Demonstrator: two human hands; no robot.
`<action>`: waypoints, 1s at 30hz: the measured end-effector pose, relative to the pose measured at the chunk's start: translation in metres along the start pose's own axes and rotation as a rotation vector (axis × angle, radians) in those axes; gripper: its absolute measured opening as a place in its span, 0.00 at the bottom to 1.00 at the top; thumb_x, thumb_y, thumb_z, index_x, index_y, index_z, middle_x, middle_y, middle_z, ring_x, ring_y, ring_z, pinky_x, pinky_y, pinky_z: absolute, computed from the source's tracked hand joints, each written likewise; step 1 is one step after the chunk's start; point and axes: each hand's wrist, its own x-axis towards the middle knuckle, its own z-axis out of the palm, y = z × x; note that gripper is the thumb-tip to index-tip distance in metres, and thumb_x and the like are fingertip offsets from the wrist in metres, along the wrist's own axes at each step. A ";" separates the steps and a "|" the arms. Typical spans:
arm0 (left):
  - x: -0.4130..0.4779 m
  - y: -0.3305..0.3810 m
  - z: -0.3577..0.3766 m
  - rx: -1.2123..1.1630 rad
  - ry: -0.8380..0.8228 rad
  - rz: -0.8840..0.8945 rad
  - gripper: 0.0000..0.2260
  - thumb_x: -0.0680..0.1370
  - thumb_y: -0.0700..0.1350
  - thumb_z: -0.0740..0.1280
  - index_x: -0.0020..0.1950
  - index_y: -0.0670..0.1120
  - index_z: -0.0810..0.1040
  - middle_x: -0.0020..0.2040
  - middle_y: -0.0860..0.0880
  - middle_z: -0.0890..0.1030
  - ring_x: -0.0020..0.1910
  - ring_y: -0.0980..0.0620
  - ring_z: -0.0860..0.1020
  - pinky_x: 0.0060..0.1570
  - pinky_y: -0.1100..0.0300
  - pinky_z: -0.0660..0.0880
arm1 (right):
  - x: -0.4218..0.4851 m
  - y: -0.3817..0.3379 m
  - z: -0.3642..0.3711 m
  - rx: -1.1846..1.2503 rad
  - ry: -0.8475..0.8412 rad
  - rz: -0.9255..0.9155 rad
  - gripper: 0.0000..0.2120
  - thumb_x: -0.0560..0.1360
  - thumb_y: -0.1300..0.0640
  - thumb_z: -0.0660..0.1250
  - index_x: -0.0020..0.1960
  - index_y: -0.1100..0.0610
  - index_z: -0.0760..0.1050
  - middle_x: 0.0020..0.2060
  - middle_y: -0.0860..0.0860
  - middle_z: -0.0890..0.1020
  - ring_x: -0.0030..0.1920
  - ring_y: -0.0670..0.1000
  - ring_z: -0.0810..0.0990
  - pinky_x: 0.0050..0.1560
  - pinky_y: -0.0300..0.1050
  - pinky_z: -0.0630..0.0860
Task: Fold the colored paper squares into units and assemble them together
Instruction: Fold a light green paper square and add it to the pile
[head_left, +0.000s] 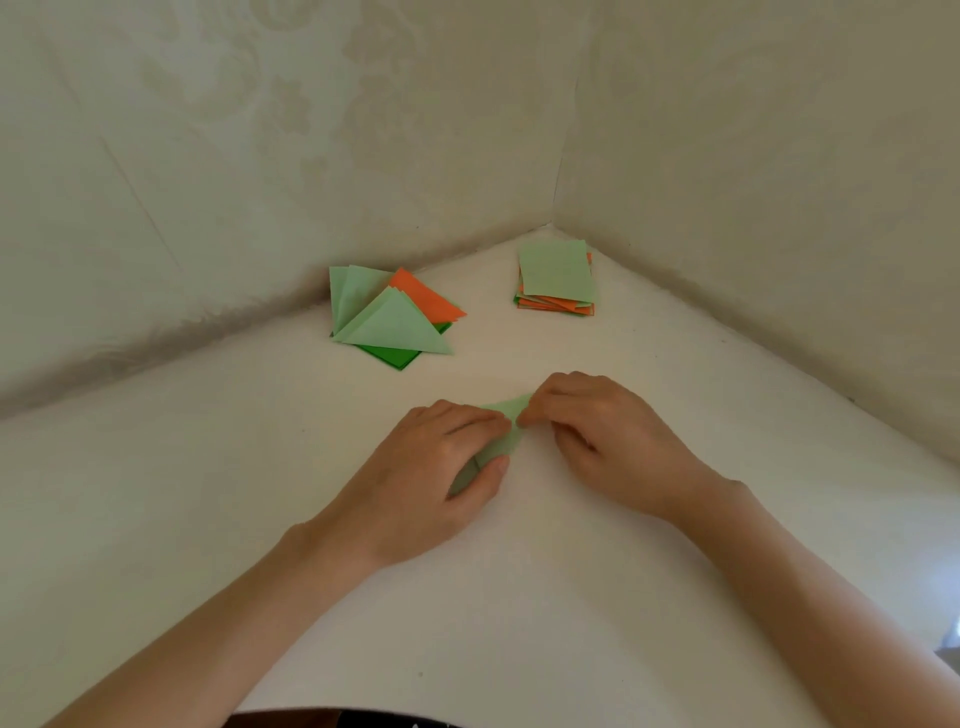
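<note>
Pinching from both sides, the left hand (441, 467) and the right hand (608, 436) hold a small folded piece of light green paper (508, 434) between them, over the middle of the tabletop. The left hand lies palm down, with its index finger stretched along the paper's far side and its thumb closed on the near side. The right hand is arched, knuckles up, its curled fingertips nipping the paper's pointed far tip. Both bare forearms reach in from the near edge.

Two cream walls (260, 130) with a faint raised floral pattern meet in a corner behind the work. The matte white tabletop (519, 597) fits into that corner and narrows toward it.

A loose pile of folded paper triangles (389, 322) lies beside the far left edge, close to the left wall. It has crisp light green triangles on top, an orange one fanned out behind them, and darker green paper showing underneath.

A smaller, neat stack of flat paper squares (557, 275) sits in the far corner, well apart from the pile. Its top sheet is light green, and thin orange and green edges show below it.

The held piece is the smallest of the three. Most of it is hidden under the left hand, so I cannot tell whether it rests flat on the tabletop or is lifted slightly.
</note>
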 end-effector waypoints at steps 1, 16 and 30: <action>-0.001 -0.002 -0.002 -0.082 0.021 -0.043 0.21 0.77 0.54 0.56 0.61 0.44 0.78 0.57 0.54 0.79 0.56 0.60 0.71 0.56 0.68 0.64 | 0.000 -0.002 0.001 -0.056 -0.016 -0.027 0.21 0.68 0.63 0.50 0.48 0.58 0.81 0.42 0.51 0.81 0.39 0.53 0.77 0.38 0.46 0.74; -0.006 -0.028 -0.009 -0.210 -0.080 0.068 0.20 0.73 0.63 0.64 0.59 0.54 0.76 0.58 0.58 0.76 0.57 0.61 0.72 0.61 0.67 0.63 | -0.003 0.016 0.011 -0.262 -0.041 -0.004 0.26 0.70 0.62 0.48 0.60 0.56 0.78 0.58 0.55 0.79 0.62 0.61 0.73 0.60 0.51 0.69; 0.013 -0.020 -0.009 -0.481 -0.015 -0.143 0.11 0.73 0.52 0.69 0.43 0.44 0.81 0.44 0.51 0.79 0.42 0.54 0.77 0.42 0.65 0.72 | -0.004 -0.003 -0.003 0.305 -0.169 -0.060 0.13 0.74 0.50 0.64 0.53 0.55 0.78 0.51 0.48 0.77 0.55 0.50 0.72 0.58 0.40 0.67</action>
